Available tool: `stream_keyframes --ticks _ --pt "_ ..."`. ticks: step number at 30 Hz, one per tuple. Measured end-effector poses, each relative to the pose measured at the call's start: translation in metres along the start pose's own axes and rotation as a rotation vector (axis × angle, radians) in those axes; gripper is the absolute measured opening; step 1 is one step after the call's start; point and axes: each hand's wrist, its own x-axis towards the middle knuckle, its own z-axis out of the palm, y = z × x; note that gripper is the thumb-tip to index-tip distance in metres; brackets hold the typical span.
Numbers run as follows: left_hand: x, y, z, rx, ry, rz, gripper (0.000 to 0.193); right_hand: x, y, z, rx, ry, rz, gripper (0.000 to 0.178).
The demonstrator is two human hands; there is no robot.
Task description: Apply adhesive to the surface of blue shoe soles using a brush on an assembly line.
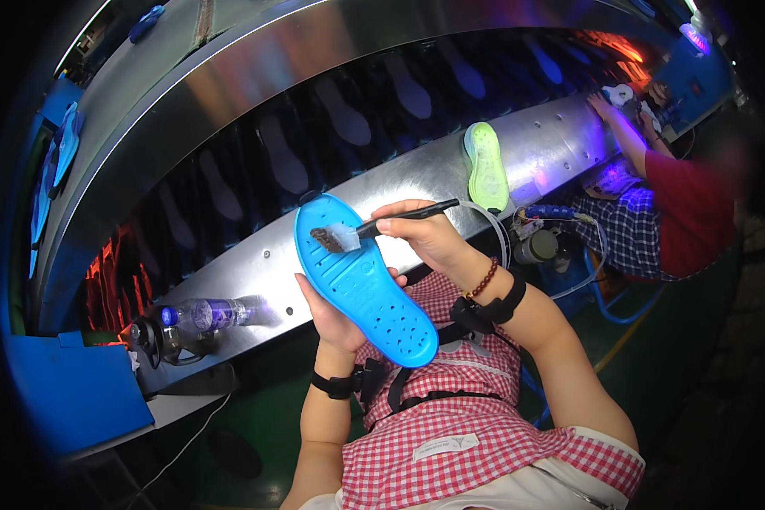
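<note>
My left hand (pixel 331 321) grips a bright blue shoe sole (pixel 361 293) from beneath, with fingertips showing at its right edge. The sole is tilted, its far end close to the metal ledge and its near end over my checked apron. Small holes and cross grooves mark its upward face. Between the fingers of my right hand (pixel 427 235) is a black-handled brush (pixel 410 212). Its dark, whitish-smeared bristles touch the sole's far half. A thin clear tube runs from the back end of the handle.
A yellow-green sole (pixel 487 167) lies on the metal ledge (pixel 425 174). Beyond it, several sole shapes (pixel 282 157) sit in a dark machine opening with red glow at both ends. Bottles (pixel 208 314) stand at left. A person in red (pixel 693 200) works at right.
</note>
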Motion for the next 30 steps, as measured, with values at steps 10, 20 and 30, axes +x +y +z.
stream_keyframes --ticks 10,20,30 --pt "0.011 -0.015 0.006 0.006 0.278 0.143 0.071 -0.019 0.001 0.038 -0.717 0.059 -0.381 0.02" --pt "-0.006 0.014 0.01 0.054 0.16 0.127 0.088 -0.083 -0.049 0.017 -0.799 -0.407 -0.085 0.021" --pt "-0.007 -0.006 0.026 -0.165 -0.146 0.181 0.072 -0.087 -0.065 0.043 -0.63 -0.337 -0.225 0.021"
